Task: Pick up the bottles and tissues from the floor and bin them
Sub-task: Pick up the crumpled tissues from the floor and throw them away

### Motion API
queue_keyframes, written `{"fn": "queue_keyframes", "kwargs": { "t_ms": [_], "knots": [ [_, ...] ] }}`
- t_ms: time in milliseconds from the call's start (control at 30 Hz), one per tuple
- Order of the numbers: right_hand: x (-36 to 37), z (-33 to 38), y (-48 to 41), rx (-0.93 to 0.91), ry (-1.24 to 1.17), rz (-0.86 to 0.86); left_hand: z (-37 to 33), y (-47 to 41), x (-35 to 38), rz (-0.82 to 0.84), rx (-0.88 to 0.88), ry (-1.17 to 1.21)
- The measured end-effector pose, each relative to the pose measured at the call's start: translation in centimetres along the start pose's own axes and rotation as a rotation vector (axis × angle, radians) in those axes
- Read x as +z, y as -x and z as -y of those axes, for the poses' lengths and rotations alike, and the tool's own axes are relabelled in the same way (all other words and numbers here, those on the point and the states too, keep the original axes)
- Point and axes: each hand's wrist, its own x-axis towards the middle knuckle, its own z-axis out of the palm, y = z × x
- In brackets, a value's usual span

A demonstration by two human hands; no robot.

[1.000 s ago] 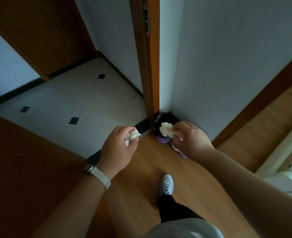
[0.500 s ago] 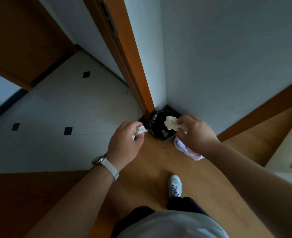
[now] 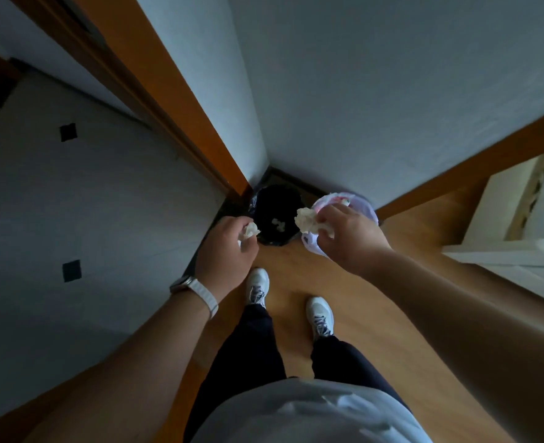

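Wall [image 3: 376, 91]: pale surface, meeting an orange door frame [image 3: 200, 100] at the corner.
Floor [image 3: 296, 273]: wooden boards; a person is standing on them in white shoes [image 3: 257, 287], toes pointing toward the corner.
Bin [image 3: 265, 203]: small and round with a black liner, sitting on the floor in the corner, just beside the foot of the door frame. White scraps [image 3: 278, 223] are lying at its bottom.
Plastic bag [image 3: 361, 207]: pale and translucent, showing just right of the bin, partly hidden behind the right hand. Cannot tell whether it is being held or is resting on the floor.
Right hand [image 3: 347, 238]: hovering over the bin's right rim, its grip pinching the large tissue [image 3: 307, 220], a crumpled white wad.
Left hand [image 3: 227, 257]: hovering at the bin's left rim, its grip curling round the small tissue [image 3: 251, 230]. A white-strapped watch [image 3: 197, 292] is sitting on the wrist.
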Motion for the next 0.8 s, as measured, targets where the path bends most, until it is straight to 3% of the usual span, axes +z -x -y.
{"fn": "queue_keyframes", "kwargs": {
  "t_ms": [267,800],
  "knots": [
    [8.0,-0.5,-8.3,0.124,0.037,0.047,8.8,-9.4,5.2,0.168,0.056,0.034],
    [37.2,-15.0,-20.3,0.224,-0.006,0.136,29.3,-17.9,31.3,0.338,0.003,0.056]
  ]
}}
